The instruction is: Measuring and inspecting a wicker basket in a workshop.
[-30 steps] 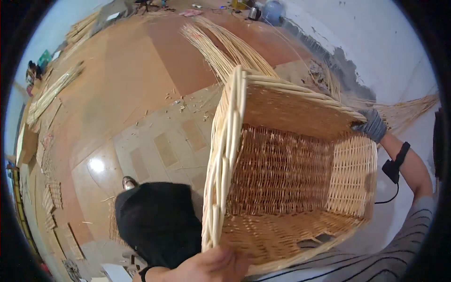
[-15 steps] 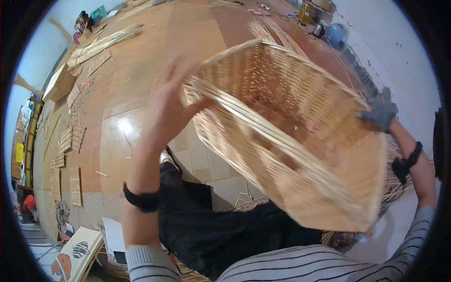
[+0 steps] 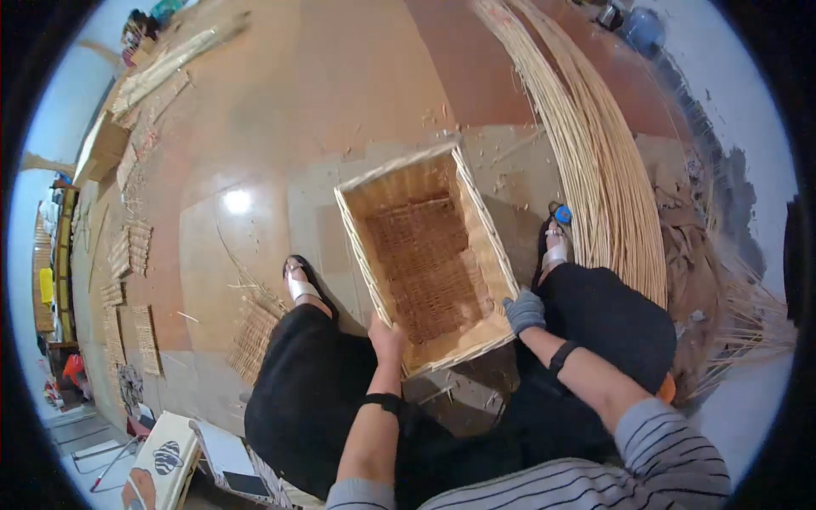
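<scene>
A rectangular wicker basket (image 3: 410, 246), pale at the rim and browner at the bottom, sits low between my legs, its open top upward; whether it rests on the floor I cannot tell. My bare left hand (image 3: 387, 338) grips its left side near the close end. My right hand (image 3: 524, 313), in a blue-grey glove, holds the right side near the close corner. Both wrists wear black straps. My two sandalled feet flank the basket.
A long bundle of pale rods (image 3: 599, 161) lies right, beside sacking (image 3: 687, 255) and a wall (image 3: 752, 153). Woven panels (image 3: 146, 340), a cardboard box (image 3: 104, 153) and another rod bundle (image 3: 161, 61) lie left. A printed board (image 3: 161, 455) stands lower left; a blue jug (image 3: 642, 32) is at the back.
The basket has swung from a raised, tilted position down between my legs, turned lengthwise. My left hand, blurred earlier near the raised rim, now grips the lowered left side.
</scene>
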The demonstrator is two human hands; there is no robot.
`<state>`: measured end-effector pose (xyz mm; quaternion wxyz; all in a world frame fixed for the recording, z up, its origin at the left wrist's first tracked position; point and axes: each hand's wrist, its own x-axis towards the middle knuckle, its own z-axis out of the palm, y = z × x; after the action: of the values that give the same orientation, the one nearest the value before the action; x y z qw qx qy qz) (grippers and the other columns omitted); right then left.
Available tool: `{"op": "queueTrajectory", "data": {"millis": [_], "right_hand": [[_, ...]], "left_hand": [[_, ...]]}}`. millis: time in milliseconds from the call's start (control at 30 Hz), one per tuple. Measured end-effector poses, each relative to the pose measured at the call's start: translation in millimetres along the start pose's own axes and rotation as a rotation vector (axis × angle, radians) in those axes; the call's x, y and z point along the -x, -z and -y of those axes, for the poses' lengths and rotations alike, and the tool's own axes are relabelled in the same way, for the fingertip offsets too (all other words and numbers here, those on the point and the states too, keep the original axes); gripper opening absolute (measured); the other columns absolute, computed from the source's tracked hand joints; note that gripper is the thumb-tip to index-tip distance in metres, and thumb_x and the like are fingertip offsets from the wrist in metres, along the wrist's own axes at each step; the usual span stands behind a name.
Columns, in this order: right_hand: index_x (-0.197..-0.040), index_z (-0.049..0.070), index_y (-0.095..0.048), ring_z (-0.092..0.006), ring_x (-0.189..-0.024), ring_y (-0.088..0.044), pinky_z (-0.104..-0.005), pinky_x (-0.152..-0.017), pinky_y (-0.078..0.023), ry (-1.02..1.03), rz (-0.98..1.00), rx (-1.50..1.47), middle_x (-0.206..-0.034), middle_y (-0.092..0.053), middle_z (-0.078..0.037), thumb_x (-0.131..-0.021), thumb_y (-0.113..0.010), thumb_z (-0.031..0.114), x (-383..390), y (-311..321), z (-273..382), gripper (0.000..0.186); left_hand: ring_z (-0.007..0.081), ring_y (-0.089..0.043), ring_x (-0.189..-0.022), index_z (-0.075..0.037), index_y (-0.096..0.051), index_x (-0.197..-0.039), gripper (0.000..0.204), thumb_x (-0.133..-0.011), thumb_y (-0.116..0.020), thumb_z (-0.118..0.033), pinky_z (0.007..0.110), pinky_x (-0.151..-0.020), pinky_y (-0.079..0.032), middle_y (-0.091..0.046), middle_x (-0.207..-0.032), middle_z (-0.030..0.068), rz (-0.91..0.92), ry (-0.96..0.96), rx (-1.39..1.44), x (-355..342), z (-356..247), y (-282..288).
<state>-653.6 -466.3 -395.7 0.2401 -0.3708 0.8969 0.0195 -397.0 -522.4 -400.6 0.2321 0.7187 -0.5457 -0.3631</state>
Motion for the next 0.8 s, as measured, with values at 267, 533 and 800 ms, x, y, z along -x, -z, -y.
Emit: {"op": "queueTrajectory", "data": {"millis": [267, 533, 800], "right_hand": [[-0.096, -0.001, -0.046, -0.0347, -0.081, -0.051, -0.038, -0.073, -0.041, 0.159, -0.04, -0.128, -0.086, -0.053, -0.021, -0.06, -0.062, 0.039, -11, 27, 35, 0.056], [-0.093, -0.004, -0.05, -0.0348, -0.086, -0.049, -0.0369, -0.077, -0.039, 0.12, 0.106, -0.082, -0.091, -0.052, -0.024, -0.06, -0.06, 0.048, -117, 48, 120, 0.062], [-0.089, -0.004, -0.053, -0.0318, -0.084, -0.052, -0.0373, -0.072, -0.041, 0.342, 0.051, 0.113, -0.09, -0.053, -0.024, -0.061, -0.055, 0.05, -149, 41, 93, 0.061]], "left_hand": [[0.032, -0.054, -0.072, 0.003, -0.05, -0.085, 0.033, -0.072, -0.053, -0.027, 0.036, -0.063, -0.041, -0.055, -0.073, 0.0197, 0.059, 0.229, 0.049, -23, 1, 8], [0.0352, -0.054, -0.069, 0.005, -0.055, -0.077, 0.033, -0.067, -0.057, -0.027, 0.039, -0.062, -0.042, -0.055, -0.069, 0.0223, -0.009, 0.36, -0.171, -81, -40, 7], [0.0378, -0.053, -0.067, 0.005, -0.055, -0.071, 0.029, -0.065, -0.058, -0.023, 0.041, -0.059, -0.043, -0.053, -0.067, 0.0248, -0.113, 0.207, -0.203, -77, -56, 2]]}}
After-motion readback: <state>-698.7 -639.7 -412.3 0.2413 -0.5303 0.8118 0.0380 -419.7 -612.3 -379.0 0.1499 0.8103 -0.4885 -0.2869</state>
